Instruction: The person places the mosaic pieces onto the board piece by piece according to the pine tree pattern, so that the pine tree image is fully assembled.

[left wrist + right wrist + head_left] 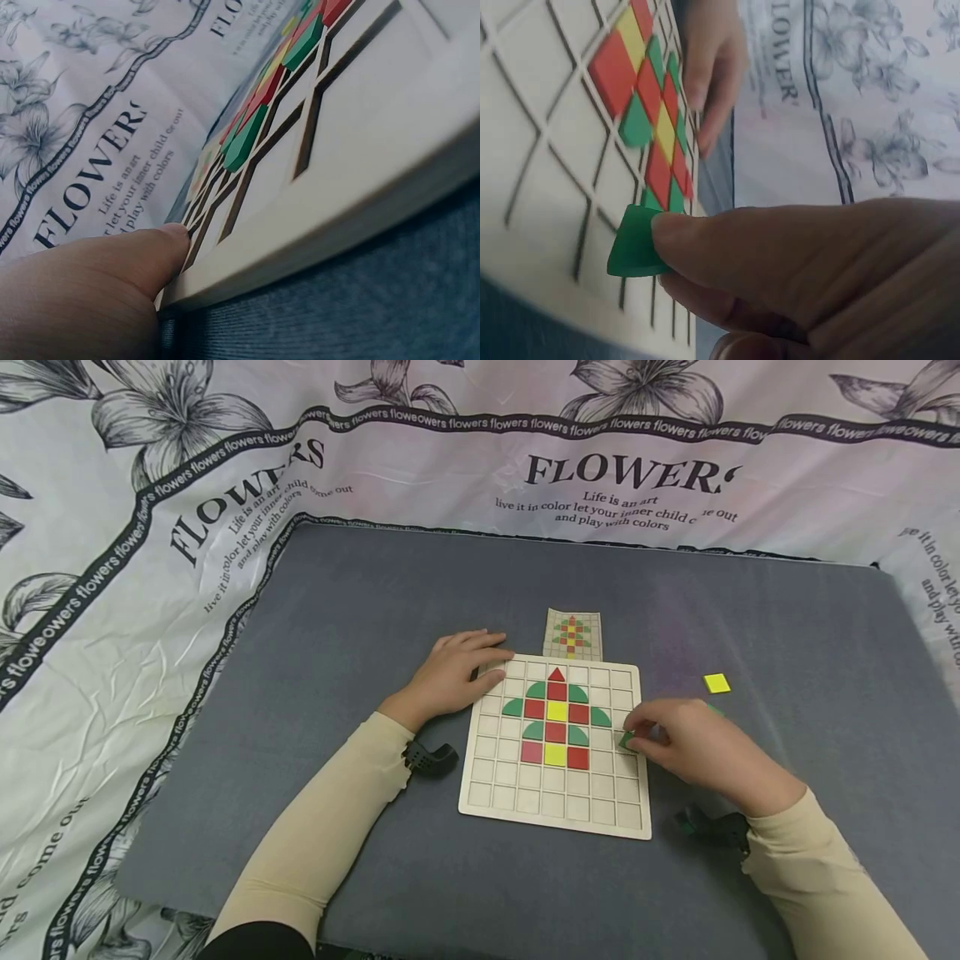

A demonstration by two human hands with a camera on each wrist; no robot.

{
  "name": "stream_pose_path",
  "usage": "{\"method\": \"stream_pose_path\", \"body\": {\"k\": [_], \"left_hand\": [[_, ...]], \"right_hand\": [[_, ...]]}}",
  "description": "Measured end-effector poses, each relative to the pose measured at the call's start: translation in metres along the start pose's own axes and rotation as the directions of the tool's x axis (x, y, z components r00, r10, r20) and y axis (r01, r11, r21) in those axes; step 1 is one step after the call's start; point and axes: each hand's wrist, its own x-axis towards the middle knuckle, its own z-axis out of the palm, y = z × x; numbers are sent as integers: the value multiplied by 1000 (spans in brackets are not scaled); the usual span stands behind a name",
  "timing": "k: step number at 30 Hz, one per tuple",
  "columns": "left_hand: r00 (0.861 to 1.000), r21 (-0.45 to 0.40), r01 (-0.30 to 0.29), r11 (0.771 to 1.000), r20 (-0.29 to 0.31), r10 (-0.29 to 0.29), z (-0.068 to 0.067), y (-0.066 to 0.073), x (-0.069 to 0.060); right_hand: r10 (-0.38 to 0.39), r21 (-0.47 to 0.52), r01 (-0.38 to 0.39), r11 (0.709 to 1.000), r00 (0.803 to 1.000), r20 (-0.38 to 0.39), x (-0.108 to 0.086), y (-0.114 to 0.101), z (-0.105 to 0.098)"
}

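Note:
A pale square grid board (528, 800) lies on the dark table, with red, yellow and green tiles in a tree-shaped pattern topped by a red triangle (556, 675). At the board's upper left corner rests my left hand (450, 672), its fingers spread and fairly straight. Between thumb and fingertips my right hand (693, 743) pinches a green quarter-round tile (632, 244), held over the board's right edge. The right wrist view shows this tile close up, partly covered by the thumb. Behind the board stands a small card (594, 647) printed with a similar tree pattern.
A loose yellow square tile (716, 683) lies on the table right of the board. Near it, a green piece (716, 709) peeks out from behind the right hand. A flower-print cloth (420, 477) hangs behind the grey table (375, 610).

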Motion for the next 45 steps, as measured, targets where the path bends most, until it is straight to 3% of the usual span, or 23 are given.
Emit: {"method": "stream_pose_path", "body": {"k": [5,16,31,39,45], "left_hand": [[1000,-2,0,1000,-1,0,0,1,-1],[1000,-6,-4,1000,-2,4,0,0,-1],[1000,-12,4,1000,-7,-4,0,0,-3],[1000,-1,-1,1000,-4,1,1,-2,-2],[1000,-4,-4,1000,-2,4,1,-3,-1]], "right_hand": [[-48,16,47,999,997,60,6,-7,9],[-61,60,53,997,989,136,13,-14,17],[-143,44,140,989,987,76,13,-14,23],[-166,-57,170,984,984,70,12,-21,32],[-229,-118,233,965,972,47,12,-26,40]]}}
